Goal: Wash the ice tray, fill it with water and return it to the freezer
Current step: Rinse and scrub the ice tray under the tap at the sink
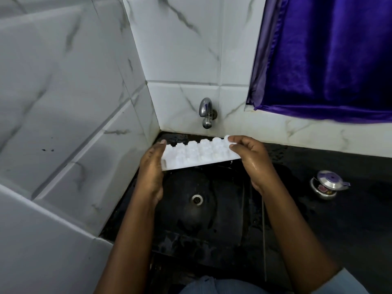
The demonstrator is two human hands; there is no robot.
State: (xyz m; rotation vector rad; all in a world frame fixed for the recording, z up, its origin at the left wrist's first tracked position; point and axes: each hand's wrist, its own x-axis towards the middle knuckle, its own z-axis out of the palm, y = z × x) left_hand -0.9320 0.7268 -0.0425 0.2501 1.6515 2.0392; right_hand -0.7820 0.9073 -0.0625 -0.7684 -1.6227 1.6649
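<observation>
A white plastic ice tray (197, 153) is held above the black sink (229, 209), bottom side up so the bumps of its cells face me. My left hand (151, 168) grips its left end. My right hand (250, 158) pinches its right end between thumb and fingers. Both hands look wet. The steel tap (206, 112) sticks out of the tiled wall just behind the tray, and no water runs from it. The drain (197, 198) lies below the tray.
Marble-look tiled walls (74, 102) close in the left side and the back. A purple curtain (331, 60) hangs at the upper right. A small steel lidded pot (327, 184) stands on the wet black counter (350, 219) to the right of the sink.
</observation>
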